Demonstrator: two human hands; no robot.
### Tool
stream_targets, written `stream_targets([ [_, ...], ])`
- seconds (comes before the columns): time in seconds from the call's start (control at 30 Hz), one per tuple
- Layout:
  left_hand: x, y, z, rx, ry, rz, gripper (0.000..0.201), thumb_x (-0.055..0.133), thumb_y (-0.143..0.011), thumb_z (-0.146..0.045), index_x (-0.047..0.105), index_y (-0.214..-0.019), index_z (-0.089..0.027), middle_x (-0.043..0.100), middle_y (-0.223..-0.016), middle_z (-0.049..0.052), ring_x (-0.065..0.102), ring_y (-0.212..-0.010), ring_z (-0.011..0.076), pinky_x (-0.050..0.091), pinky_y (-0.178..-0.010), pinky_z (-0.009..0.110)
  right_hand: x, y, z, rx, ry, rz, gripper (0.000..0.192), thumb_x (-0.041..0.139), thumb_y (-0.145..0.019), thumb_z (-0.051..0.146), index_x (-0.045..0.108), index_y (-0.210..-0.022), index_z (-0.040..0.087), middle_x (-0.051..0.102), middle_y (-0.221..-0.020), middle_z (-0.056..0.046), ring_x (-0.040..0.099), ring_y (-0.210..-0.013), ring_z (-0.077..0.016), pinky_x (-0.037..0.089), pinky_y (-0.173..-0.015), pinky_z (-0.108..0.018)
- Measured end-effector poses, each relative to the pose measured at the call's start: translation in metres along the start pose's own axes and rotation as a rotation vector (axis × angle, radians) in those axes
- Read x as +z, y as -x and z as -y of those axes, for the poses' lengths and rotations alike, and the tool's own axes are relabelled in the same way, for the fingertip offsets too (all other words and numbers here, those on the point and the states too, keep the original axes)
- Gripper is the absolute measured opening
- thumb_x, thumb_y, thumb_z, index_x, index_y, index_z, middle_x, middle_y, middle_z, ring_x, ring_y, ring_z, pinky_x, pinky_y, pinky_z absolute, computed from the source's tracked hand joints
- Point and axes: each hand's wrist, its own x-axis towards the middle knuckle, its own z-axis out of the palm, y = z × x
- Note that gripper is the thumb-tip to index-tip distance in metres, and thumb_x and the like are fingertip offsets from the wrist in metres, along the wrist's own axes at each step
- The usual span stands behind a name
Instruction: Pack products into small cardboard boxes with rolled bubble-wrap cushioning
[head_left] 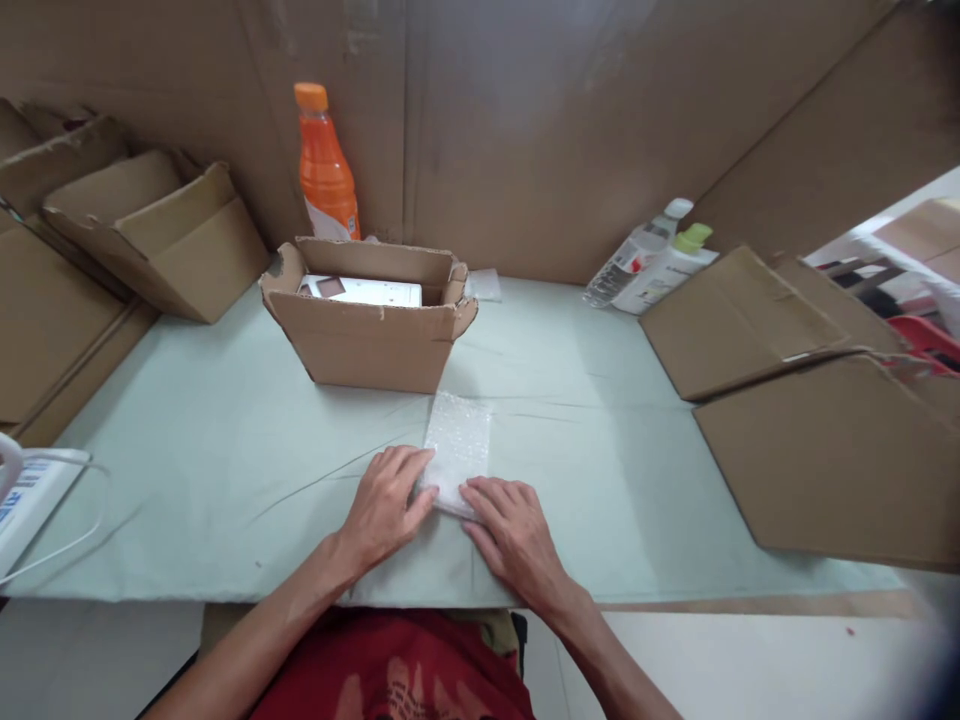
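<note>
At my pale green table [225, 440], before an open cardboard box [371, 335], my left hand [386, 505] and right hand [514, 530] lie flat, fingers spread, pressing the bubble-wrap sheet's [459, 445] near edge; even pressure should keep it square.
</note>
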Motion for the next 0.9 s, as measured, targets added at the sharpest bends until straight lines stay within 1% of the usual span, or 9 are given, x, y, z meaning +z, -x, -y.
stream_targets([
  [0.1, -0.009, 0.017, -0.009, 0.086, 0.096, 0.063, 0.044, 0.055, -0.090, -0.017, 0.052, -0.135, -0.017, 0.066, -0.120, 0.011, 0.060, -0.108, 0.0254, 0.049, -0.094, 0.042, 0.004, -0.003, -0.003, 0.048, -0.138, 0.003, 0.029, 0.051, -0.098, 0.018, 0.059, -0.127, 0.020, 0.074, -0.109, -0.010, 0.067, -0.093, -0.0241, 0.050, -0.082, -0.040],
  [0.2, -0.014, 0.033, -0.014, 0.025, 0.141, 0.104, 0.045, 0.050, -0.091, -0.012, 0.051, -0.136, -0.018, 0.070, -0.105, 0.008, 0.062, -0.094, 0.0218, 0.052, -0.084, 0.037, -0.002, 0.002, -0.001, 0.055, -0.287, 0.097, 0.028, 0.053, -0.100, 0.026, 0.059, -0.127, 0.022, 0.076, -0.107, -0.006, 0.069, -0.092, -0.0207, 0.052, -0.082, -0.036],
  [0.37, -0.004, 0.024, -0.003, -0.077, -0.015, 0.026, 0.036, 0.051, -0.093, -0.020, 0.058, -0.128, -0.017, 0.070, -0.099, 0.010, 0.062, -0.089, 0.0247, 0.052, -0.082, 0.041, -0.011, 0.006, 0.004, 0.037, -0.098, -0.035, 0.034, 0.060, -0.095, 0.029, 0.060, -0.127, 0.019, 0.067, -0.123, -0.014, 0.063, -0.107, -0.0281, 0.049, -0.086, -0.043],
  [0.47, -0.003, 0.014, 0.003, -0.190, -0.012, -0.024, 0.034, 0.050, -0.094, -0.025, 0.060, -0.125, -0.018, 0.067, -0.099, 0.010, 0.062, -0.091, 0.0250, 0.053, -0.083, 0.041, -0.002, -0.004, 0.006, -0.028, -0.011, 0.017, 0.035, 0.061, -0.093, 0.025, 0.061, -0.128, 0.019, 0.066, -0.126, -0.015, 0.061, -0.110, -0.0302, 0.049, -0.088, -0.046],
  [0.53, -0.005, 0.016, 0.003, -0.320, 0.120, -0.055, 0.038, 0.053, -0.093, -0.032, 0.058, -0.129, -0.020, 0.064, -0.106, 0.010, 0.062, -0.091, 0.0234, 0.053, -0.078, 0.038, 0.008, -0.014, 0.003, -0.024, 0.004, 0.012, 0.029, 0.057, -0.094, 0.020, 0.064, -0.122, 0.019, 0.069, -0.120, -0.013, 0.063, -0.104, -0.0288, 0.049, -0.084, -0.044],
  [0.6, -0.009, 0.024, 0.001, -0.496, 0.338, -0.118, 0.048, 0.056, -0.091, -0.038, 0.051, -0.135, -0.020, 0.061, -0.117, 0.011, 0.063, -0.096, 0.0226, 0.054, -0.076, 0.035, 0.017, -0.023, 0.001, 0.032, -0.037, -0.058, 0.024, 0.052, -0.097, 0.019, 0.066, -0.116, 0.019, 0.073, -0.111, -0.012, 0.065, -0.096, -0.0266, 0.050, -0.081, -0.042],
  [0.7, -0.010, 0.037, -0.006, -0.704, 0.785, -0.190, 0.073, 0.062, -0.084, -0.040, 0.033, -0.147, -0.016, 0.055, -0.132, 0.016, 0.062, -0.112, 0.0246, 0.053, -0.090, 0.037, 0.021, -0.028, 0.003, 0.146, -0.239, -0.093, 0.023, 0.050, -0.100, 0.023, 0.067, -0.115, 0.019, 0.074, -0.108, -0.010, 0.067, -0.097, -0.0243, 0.051, -0.084, -0.040],
  [0.8, -0.008, 0.039, -0.014, -0.751, 1.104, -0.149, 0.092, 0.066, -0.077, -0.036, 0.019, -0.153, -0.013, 0.058, -0.129, 0.016, 0.062, -0.113, 0.0243, 0.051, -0.097, 0.037, 0.016, -0.025, 0.012, 0.225, -0.466, 0.042, 0.024, 0.053, -0.098, 0.028, 0.067, -0.116, 0.022, 0.075, -0.110, -0.008, 0.068, -0.100, -0.0227, 0.053, -0.089, -0.037],
  [0.9, -0.008, 0.035, -0.021, -0.727, 1.045, -0.111, 0.089, 0.061, -0.078, -0.028, 0.019, -0.154, -0.013, 0.064, -0.108, 0.008, 0.064, -0.095, 0.0196, 0.052, -0.090, 0.034, 0.004, -0.019, 0.016, 0.241, -0.542, 0.126, 0.025, 0.059, -0.094, 0.035, 0.069, -0.114, 0.023, 0.073, -0.115, -0.008, 0.067, -0.106, -0.0248, 0.050, -0.096, -0.040],
])
